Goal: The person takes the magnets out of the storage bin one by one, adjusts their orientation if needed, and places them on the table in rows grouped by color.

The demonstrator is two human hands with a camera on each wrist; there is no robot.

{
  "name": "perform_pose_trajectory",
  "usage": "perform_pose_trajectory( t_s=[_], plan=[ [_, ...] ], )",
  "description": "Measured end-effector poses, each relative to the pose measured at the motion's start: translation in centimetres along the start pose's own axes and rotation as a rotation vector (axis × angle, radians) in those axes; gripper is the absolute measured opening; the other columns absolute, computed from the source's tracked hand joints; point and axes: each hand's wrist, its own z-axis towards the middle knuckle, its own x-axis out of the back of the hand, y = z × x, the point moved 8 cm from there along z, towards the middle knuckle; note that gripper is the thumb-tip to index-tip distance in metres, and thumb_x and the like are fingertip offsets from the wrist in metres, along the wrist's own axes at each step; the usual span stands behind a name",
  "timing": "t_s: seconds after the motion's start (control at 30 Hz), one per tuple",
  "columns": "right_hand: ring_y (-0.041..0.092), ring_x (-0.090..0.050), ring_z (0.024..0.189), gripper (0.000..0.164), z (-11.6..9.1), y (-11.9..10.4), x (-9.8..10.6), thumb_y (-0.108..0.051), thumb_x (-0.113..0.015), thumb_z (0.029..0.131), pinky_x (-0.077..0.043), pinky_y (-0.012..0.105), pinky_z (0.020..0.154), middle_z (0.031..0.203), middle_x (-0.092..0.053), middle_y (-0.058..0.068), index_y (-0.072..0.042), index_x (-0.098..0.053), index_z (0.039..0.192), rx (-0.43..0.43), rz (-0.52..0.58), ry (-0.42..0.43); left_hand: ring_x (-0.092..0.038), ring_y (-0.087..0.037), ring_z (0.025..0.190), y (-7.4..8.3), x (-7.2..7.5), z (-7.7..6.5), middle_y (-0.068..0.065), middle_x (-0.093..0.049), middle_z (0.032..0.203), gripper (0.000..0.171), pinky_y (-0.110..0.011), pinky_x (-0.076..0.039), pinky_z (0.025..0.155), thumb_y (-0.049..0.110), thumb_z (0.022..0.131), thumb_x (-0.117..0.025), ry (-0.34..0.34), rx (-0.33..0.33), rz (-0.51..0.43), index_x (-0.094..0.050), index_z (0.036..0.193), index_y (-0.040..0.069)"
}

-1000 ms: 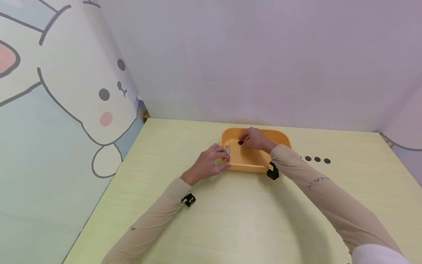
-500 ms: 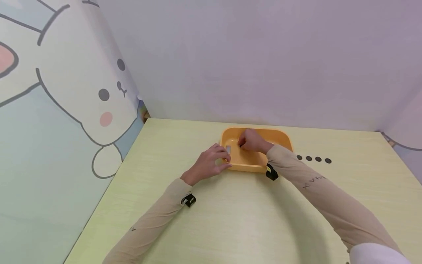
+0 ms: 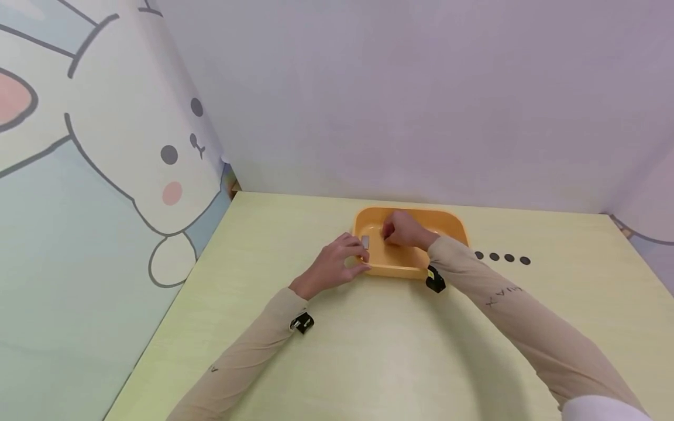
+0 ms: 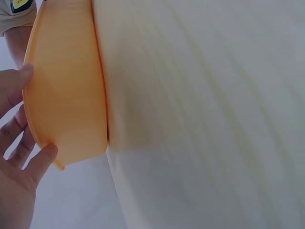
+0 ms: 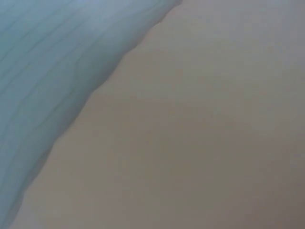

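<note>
An orange plastic bin (image 3: 396, 272) stands on the table toward the back. My left hand (image 3: 336, 261) holds it at the near left corner. In the left wrist view its fingers and thumb are at the rim of the bin (image 4: 69, 95). My right hand (image 3: 404, 229) reaches down inside the bin with curled fingers. Between its fingertips a bit of a small black disc (image 3: 388, 238) shows; the rest is hidden by the hand. A small grey rectangular piece (image 3: 365, 241) is at the bin's left end, close to my left fingers.
Several black discs (image 3: 494, 256) lie in a row on the pale wooden table (image 3: 368, 351), right of the bin. Behind the table rises a plain lilac wall (image 3: 395, 105). A wall with a cartoon rabbit (image 3: 126, 146) stands at the left.
My right hand has turned over and moved slightly lower in the bin, so the black disc, plain to see a second ago, is mostly covered. My left hand keeps its place.
</note>
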Motion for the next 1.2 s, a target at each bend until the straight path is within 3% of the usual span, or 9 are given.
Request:
perform_pose_trajectory(
  t_s=[0.2,0.47,0.73,1.0,1.2],
  plan=[
    [0.015,-0.056,0.064,0.008,-0.2,-0.3,0.0,0.007,-0.070,0.073,-0.047,0.028,0.062,0.073,-0.066,0.008,0.002,-0.071,0.079,0.036,0.053,0.008,-0.050,-0.012,0.095,0.0,-0.1,0.0,0.006,-0.061,0.093,0.012,-0.030,-0.045,0.087,0.023,0.082,-0.075,-0.011,0.014,-0.006,-0.067,0.085,0.016],
    [0.018,-0.062,0.071,0.017,-0.8,-0.5,0.3,0.009,-0.073,0.072,-0.052,0.029,0.063,0.084,-0.069,0.015,0.006,-0.072,0.088,0.008,0.092,-0.064,-0.051,-0.013,0.092,0.8,0.4,0.1,0.004,-0.060,0.093,0.012,-0.026,-0.047,0.075,0.021,0.081,-0.076,-0.007,-0.029,0.044,-0.068,0.086,0.014],
    [0.019,-0.063,0.072,0.016,-1.3,-0.3,0.6,0.006,-0.075,0.071,-0.052,0.030,0.063,0.083,-0.070,0.013,0.005,-0.073,0.087,0.011,0.118,-0.056,-0.050,-0.011,0.092,0.9,0.4,0.2,0.005,-0.060,0.093,0.012,-0.025,-0.047,0.076,0.021,0.081,-0.077,-0.011,-0.028,0.065,-0.069,0.086,0.014],
    [0.018,-0.063,0.074,0.019,-2.1,0.7,0.7,0.001,-0.078,0.072,-0.052,0.029,0.066,0.085,-0.070,0.010,0.002,-0.073,0.091,-0.047,0.221,-0.049,-0.051,-0.013,0.091,0.8,0.3,-0.1,0.005,-0.061,0.092,0.012,-0.026,-0.047,0.074,0.023,0.082,-0.075,0.005,-0.054,0.071,-0.068,0.085,0.015],
    [0.023,-0.064,0.083,0.020,-3.2,1.4,0.7,0.004,-0.074,0.076,-0.052,0.031,0.071,0.094,-0.069,0.013,0.005,-0.071,0.095,-0.109,0.379,-0.052,-0.051,-0.011,0.091,0.5,0.1,-0.3,0.006,-0.060,0.092,0.011,-0.024,-0.047,0.073,0.023,0.082,-0.076,-0.003,-0.051,0.063,-0.068,0.085,0.016]
  ],
)
